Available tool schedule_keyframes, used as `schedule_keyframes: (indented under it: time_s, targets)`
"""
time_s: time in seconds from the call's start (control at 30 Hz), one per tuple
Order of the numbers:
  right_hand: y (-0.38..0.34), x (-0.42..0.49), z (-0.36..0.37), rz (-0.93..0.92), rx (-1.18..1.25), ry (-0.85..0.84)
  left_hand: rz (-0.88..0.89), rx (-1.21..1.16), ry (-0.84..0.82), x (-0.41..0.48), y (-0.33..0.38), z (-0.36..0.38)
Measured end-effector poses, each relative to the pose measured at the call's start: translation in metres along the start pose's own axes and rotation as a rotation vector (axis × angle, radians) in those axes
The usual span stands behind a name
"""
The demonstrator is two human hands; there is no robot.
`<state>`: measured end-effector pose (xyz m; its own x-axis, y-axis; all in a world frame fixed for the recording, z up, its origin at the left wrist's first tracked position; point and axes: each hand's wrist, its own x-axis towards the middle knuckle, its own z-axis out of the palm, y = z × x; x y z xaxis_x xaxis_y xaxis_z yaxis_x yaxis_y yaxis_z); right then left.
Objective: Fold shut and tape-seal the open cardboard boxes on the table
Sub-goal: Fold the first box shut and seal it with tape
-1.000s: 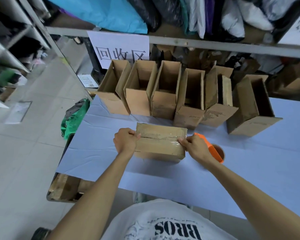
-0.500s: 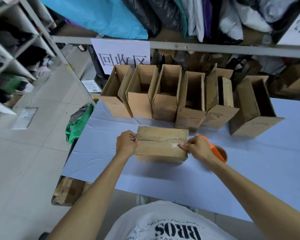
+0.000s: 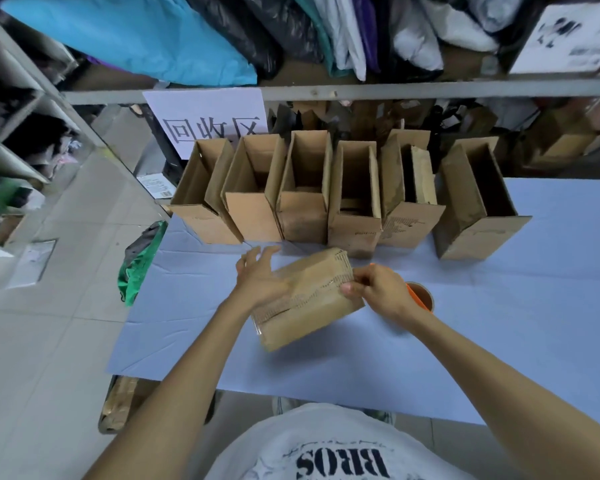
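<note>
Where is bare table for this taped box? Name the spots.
Bare: the table right of the tape roll, in front of the rightmost open box; also the near strip before the taped box. Crowded: the far edge's box row.

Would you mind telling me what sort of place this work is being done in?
Probably a warehouse packing area: open cardboard boxes lined up on the table, a shelf stuffed with plastic bags above, and a tape roll.

1 wide-angle head-worn view looks forward and down past the shirt (image 3: pixel 326 431) at the bottom edge. The table (image 3: pixel 499 323) fills the middle, near; left hand (image 3: pixel 260 275), right hand (image 3: pixel 381 292) and closed box (image 3: pixel 312 313) sit centre; a shelf rail (image 3: pixel 430 89) bows across the top.
</note>
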<state>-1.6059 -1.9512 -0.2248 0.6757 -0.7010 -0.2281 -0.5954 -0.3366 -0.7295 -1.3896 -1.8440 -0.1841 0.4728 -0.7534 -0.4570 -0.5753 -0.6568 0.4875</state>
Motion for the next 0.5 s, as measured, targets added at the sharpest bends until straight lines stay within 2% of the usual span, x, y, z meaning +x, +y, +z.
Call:
schedule_keyframes:
  time_s: [0.07,0.1,0.17,0.23,0.33,0.5]
  targets:
    - [-0.002,-0.001,-0.001,-0.036,-0.141,0.042,0.024,0.088,-0.17,0.005,0.004,0.003]
    - [-0.003,-0.001,0.0,-0.042,-0.225,0.076,0.01,0.049,-0.237,0.006,0.005,0.005]
    - [-0.006,-0.001,0.003,-0.039,-0.348,0.129,-0.001,-0.03,-0.303,0.007,0.007,0.007]
    - [-0.003,0.002,0.008,-0.012,-0.361,0.124,-0.017,0.01,-0.319,0.009,0.006,0.009]
    - [0.002,0.009,0.015,0.042,-0.22,0.109,-0.081,0.079,-0.304,0.007,0.006,0.012]
    - [-0.004,0.012,0.021,0.157,0.371,0.055,-0.153,0.045,-0.235,0.003,0.019,0.023]
